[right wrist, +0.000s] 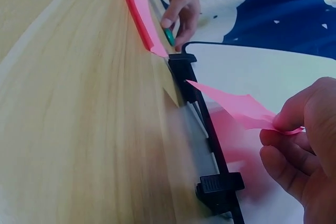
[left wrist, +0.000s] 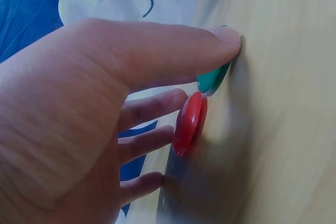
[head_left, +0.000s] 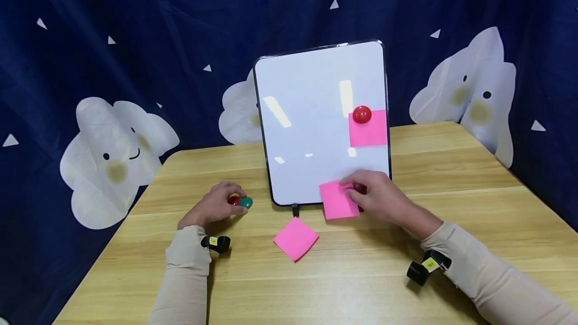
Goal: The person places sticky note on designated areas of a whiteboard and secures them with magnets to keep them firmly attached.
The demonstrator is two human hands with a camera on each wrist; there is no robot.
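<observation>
My right hand (head_left: 377, 194) pinches a pink sticky note (head_left: 338, 200) by its edge, before the lower right of a whiteboard (head_left: 311, 94). In the right wrist view the held note (right wrist: 239, 107) slants out from the thumb and fingertips. On the left, my left hand (head_left: 218, 203) has its thumb and forefinger around a round green magnet (head_left: 245, 202) at the tabletop. Right beside it stands a red magnet (left wrist: 190, 124), close to the other fingertips in the left wrist view. The thumb hides part of the green magnet (left wrist: 207, 81).
Another pink note (head_left: 368, 134) hangs on the board's right side under a red magnet (head_left: 362, 114). A third pink note (head_left: 296, 239) lies on the wooden table (head_left: 289, 290) before the board. Black feet (right wrist: 220, 183) hold the board's lower edge. Behind hangs a blue curtain (head_left: 180, 24).
</observation>
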